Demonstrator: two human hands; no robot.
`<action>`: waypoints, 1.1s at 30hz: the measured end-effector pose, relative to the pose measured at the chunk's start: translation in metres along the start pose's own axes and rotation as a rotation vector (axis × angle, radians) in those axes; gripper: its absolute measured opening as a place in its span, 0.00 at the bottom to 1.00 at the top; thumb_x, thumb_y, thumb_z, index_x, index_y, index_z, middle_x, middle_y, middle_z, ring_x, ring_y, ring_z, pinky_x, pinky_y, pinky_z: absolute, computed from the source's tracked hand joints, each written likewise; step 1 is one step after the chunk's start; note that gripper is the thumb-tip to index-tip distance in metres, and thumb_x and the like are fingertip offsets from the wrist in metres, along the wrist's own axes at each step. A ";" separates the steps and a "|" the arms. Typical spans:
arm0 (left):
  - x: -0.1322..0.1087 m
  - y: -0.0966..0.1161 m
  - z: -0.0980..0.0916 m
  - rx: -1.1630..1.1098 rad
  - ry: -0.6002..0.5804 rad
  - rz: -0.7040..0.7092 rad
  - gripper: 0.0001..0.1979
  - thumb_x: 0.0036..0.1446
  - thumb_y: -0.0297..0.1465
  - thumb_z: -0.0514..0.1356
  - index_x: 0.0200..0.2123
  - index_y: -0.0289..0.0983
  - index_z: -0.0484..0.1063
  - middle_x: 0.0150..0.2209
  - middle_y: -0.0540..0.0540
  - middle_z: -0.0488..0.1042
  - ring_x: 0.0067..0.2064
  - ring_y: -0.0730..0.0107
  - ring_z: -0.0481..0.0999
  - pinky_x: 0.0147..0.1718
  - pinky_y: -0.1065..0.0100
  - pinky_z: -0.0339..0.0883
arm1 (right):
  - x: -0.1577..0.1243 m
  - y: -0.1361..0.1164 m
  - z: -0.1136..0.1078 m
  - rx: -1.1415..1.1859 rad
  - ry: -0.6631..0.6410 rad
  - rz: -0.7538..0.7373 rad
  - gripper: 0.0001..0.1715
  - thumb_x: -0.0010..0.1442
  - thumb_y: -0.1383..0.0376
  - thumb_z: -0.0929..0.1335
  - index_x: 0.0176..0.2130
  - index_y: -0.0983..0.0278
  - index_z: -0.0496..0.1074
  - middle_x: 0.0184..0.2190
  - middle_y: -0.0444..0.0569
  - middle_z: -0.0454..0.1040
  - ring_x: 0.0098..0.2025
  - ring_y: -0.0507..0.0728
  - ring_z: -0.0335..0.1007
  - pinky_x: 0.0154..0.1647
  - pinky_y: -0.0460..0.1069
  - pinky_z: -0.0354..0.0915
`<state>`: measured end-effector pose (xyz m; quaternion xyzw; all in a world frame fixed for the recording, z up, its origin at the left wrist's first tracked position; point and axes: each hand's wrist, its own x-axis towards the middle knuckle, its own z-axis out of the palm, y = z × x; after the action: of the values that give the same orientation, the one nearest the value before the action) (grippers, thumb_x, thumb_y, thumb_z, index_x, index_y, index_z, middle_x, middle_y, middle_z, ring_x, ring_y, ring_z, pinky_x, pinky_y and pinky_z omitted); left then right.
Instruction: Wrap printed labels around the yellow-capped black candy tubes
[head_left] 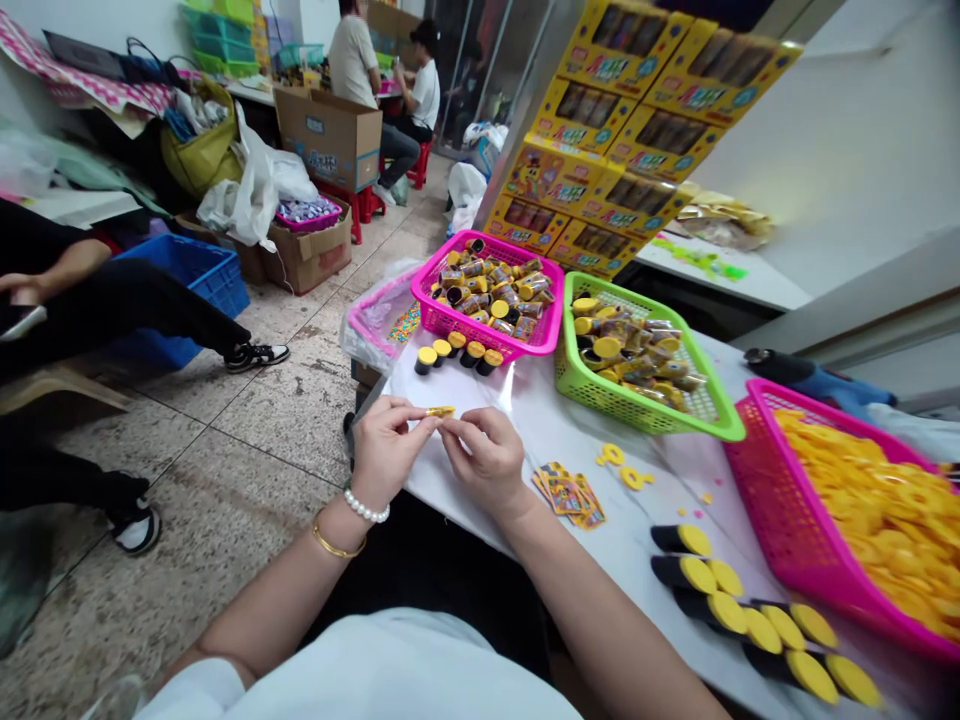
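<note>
Over the table's front edge, my left hand (386, 450) and my right hand (487, 460) meet, fingertips pinched together. Between them is a small yellow printed label (441, 411), seen nearly edge-on, gripped from both sides. Loose printed labels (570, 495) in the same yellow lie in a pile to the right of my right hand. Beyond my hands, several small black cups with yellow lids (456, 348) stand in a short row. Two yellow plastic ring pieces (624, 468) lie farther right.
A pink basket (551, 345) and a green basket (720, 425) hold wrapped cups. At right is a pink basket (776, 555) of yellow plastic parts, near more black cups (720, 600). Yellow display boxes (592, 160) are stacked behind. A seated person's leg (180, 310) extends at left.
</note>
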<state>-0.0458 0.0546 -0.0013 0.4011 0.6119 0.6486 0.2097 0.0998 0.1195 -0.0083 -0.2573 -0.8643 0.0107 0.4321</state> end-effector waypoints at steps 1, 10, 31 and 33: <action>-0.002 0.001 0.000 0.004 0.015 0.014 0.04 0.48 0.33 0.72 0.27 0.39 0.84 0.31 0.46 0.78 0.25 0.75 0.69 0.27 0.70 0.64 | 0.000 -0.001 0.000 -0.017 -0.012 0.008 0.08 0.64 0.67 0.68 0.37 0.59 0.79 0.29 0.49 0.73 0.31 0.56 0.68 0.33 0.52 0.66; 0.002 -0.007 -0.001 -0.283 -0.137 -0.305 0.15 0.46 0.32 0.72 0.39 0.36 0.85 0.37 0.42 0.84 0.32 0.69 0.77 0.34 0.68 0.72 | 0.012 0.000 -0.006 0.101 -0.050 0.064 0.07 0.63 0.63 0.69 0.35 0.59 0.79 0.31 0.50 0.75 0.34 0.57 0.73 0.36 0.53 0.70; 0.030 0.008 -0.014 -0.669 -0.291 -0.820 0.08 0.44 0.26 0.71 0.28 0.31 0.76 0.28 0.44 0.80 0.17 0.86 0.61 0.12 0.80 0.43 | 0.055 0.062 -0.018 0.164 -0.189 0.723 0.21 0.52 0.61 0.73 0.46 0.63 0.74 0.35 0.51 0.81 0.34 0.61 0.77 0.39 0.56 0.71; 0.034 0.009 -0.010 -0.757 -0.290 -0.871 0.07 0.45 0.23 0.70 0.28 0.31 0.75 0.27 0.46 0.78 0.17 0.88 0.59 0.12 0.82 0.42 | 0.050 0.055 -0.027 0.612 -0.149 0.813 0.20 0.52 0.56 0.74 0.44 0.61 0.75 0.34 0.48 0.81 0.32 0.58 0.77 0.38 0.56 0.73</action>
<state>-0.0721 0.0726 0.0166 0.0951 0.4114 0.6147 0.6662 0.1192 0.1842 0.0330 -0.4327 -0.6802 0.4487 0.3857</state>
